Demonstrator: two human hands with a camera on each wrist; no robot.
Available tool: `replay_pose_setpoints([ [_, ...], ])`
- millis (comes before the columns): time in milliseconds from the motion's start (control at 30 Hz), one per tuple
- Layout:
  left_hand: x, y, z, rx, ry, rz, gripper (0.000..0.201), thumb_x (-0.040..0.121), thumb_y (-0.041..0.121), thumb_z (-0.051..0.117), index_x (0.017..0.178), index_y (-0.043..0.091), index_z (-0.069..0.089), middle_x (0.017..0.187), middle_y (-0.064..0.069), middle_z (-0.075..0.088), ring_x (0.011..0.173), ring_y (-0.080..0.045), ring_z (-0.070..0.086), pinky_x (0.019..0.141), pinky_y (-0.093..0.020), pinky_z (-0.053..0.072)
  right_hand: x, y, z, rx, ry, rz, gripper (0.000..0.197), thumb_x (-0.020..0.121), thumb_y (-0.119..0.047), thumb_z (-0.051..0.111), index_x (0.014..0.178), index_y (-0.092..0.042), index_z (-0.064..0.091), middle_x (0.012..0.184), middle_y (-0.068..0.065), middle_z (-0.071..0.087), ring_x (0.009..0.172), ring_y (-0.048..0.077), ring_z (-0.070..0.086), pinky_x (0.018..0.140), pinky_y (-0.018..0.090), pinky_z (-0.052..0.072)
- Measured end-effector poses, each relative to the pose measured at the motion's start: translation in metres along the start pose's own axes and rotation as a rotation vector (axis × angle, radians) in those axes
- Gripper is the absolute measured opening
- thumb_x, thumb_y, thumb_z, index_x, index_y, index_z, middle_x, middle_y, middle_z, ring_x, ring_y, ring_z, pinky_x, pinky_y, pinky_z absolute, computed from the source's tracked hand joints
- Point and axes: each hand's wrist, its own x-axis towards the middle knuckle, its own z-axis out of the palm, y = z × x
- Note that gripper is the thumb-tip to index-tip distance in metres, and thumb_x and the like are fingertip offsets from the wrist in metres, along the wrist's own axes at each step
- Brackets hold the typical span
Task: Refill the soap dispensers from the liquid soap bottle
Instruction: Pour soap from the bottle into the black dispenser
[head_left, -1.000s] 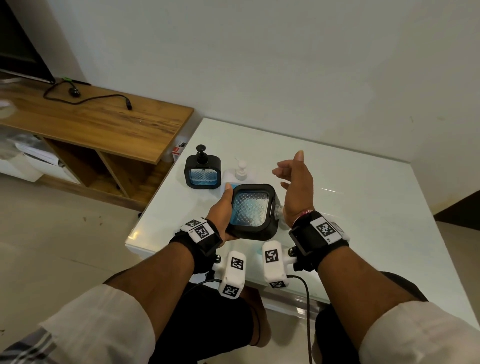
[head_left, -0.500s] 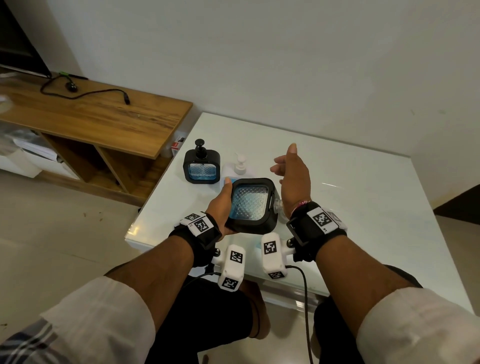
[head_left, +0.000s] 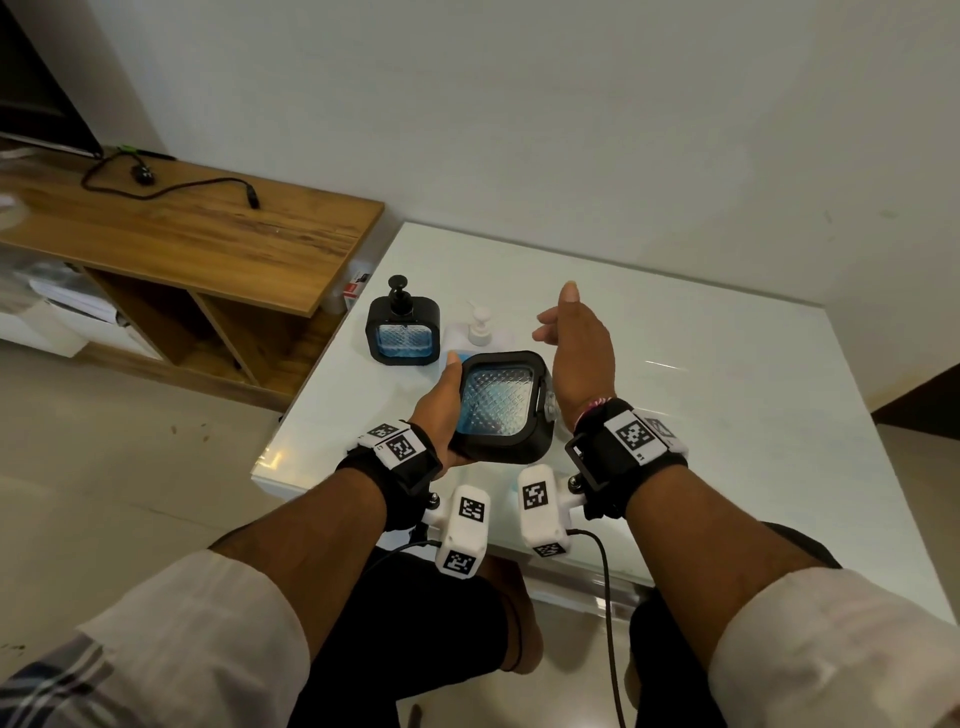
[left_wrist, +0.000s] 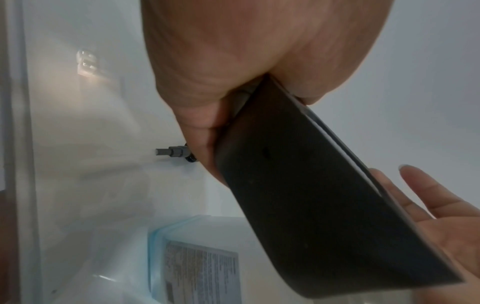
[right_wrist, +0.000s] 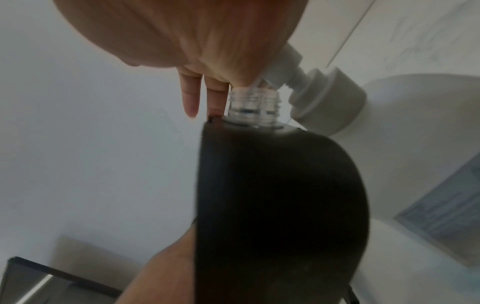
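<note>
My left hand (head_left: 441, 410) grips a black square soap dispenser (head_left: 498, 410) with a clear textured window, lifted above the table's near edge and turned on its side. Its clear threaded neck (right_wrist: 252, 105) has no pump on it and points right. The heel of my right hand (head_left: 571, 343) sits against that neck, with the fingers (left_wrist: 428, 205) stretched out straight and holding nothing. A second black dispenser (head_left: 402, 332) with its black pump on stands behind. The liquid soap bottle (head_left: 478, 332), white pump (right_wrist: 324, 98) and blue liquid, stands next to it.
The white glossy table (head_left: 701, 415) runs off to the right and back to the wall. A wooden TV unit (head_left: 182, 244) with a black cable stands left of it, across a narrow gap. My knees are under the table's near edge.
Almost nothing. My left hand keeps hold of the dispenser and my right palm stays at its neck; both have drifted slightly forward in the view.
</note>
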Motion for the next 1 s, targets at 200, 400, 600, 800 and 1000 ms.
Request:
replay_pose_setpoints([
  [200, 0.0007, -0.0001, -0.0004, -0.013, -0.02, -0.001, 0.065, 0.097, 0.072, 0.04, 0.126, 0.019, 0.064, 0.115, -0.013, 0.073, 0.096, -0.03, 0.071, 0.066, -0.041, 0.06, 0.0025, -0.0022, -0.0003, 0.11, -0.004, 0.051, 0.059, 0.096, -0.059, 0.029, 0.094, -0.013, 0.065, 0.097, 0.011, 0.07, 0.091, 0.017, 0.061, 0.077, 0.028, 0.04],
  [400, 0.0041, -0.0013, -0.0014, 0.002, -0.018, -0.007, 0.069, 0.096, 0.074, 0.039, 0.128, 0.019, 0.064, 0.115, -0.012, 0.074, 0.096, -0.029, 0.072, 0.065, -0.04, 0.06, 0.0016, -0.001, -0.0014, -0.004, -0.006, 0.053, 0.055, 0.101, -0.053, 0.03, 0.088, -0.012, 0.065, 0.087, 0.007, 0.068, 0.083, 0.015, 0.061, 0.071, 0.025, 0.039],
  [600, 0.0032, -0.0032, -0.0023, 0.017, -0.028, 0.008, 0.064, 0.097, 0.073, 0.04, 0.124, 0.021, 0.066, 0.112, -0.011, 0.075, 0.094, -0.029, 0.073, 0.061, -0.039, 0.061, 0.0024, 0.0001, -0.0053, 0.101, -0.013, 0.115, 0.061, 0.097, -0.061, 0.028, 0.093, -0.013, 0.066, 0.089, 0.004, 0.069, 0.093, 0.018, 0.062, 0.079, 0.033, 0.042],
  [800, 0.0068, -0.0021, -0.0037, 0.022, -0.024, 0.016, 0.067, 0.095, 0.075, 0.041, 0.13, 0.023, 0.064, 0.12, -0.012, 0.074, 0.103, -0.032, 0.072, 0.067, -0.043, 0.063, 0.0055, -0.0023, -0.0074, 0.129, -0.064, 0.183, 0.062, 0.098, -0.061, 0.026, 0.093, -0.014, 0.065, 0.088, 0.004, 0.069, 0.101, 0.022, 0.062, 0.082, 0.035, 0.041],
  [1000, 0.0088, -0.0024, -0.0022, 0.031, -0.009, 0.007, 0.072, 0.093, 0.077, 0.042, 0.132, 0.021, 0.063, 0.119, -0.012, 0.074, 0.103, -0.031, 0.072, 0.063, -0.04, 0.062, 0.0008, 0.0037, -0.009, 0.055, -0.052, 0.078, 0.057, 0.097, -0.058, 0.03, 0.092, -0.014, 0.066, 0.09, 0.006, 0.07, 0.093, 0.019, 0.063, 0.081, 0.033, 0.042],
])
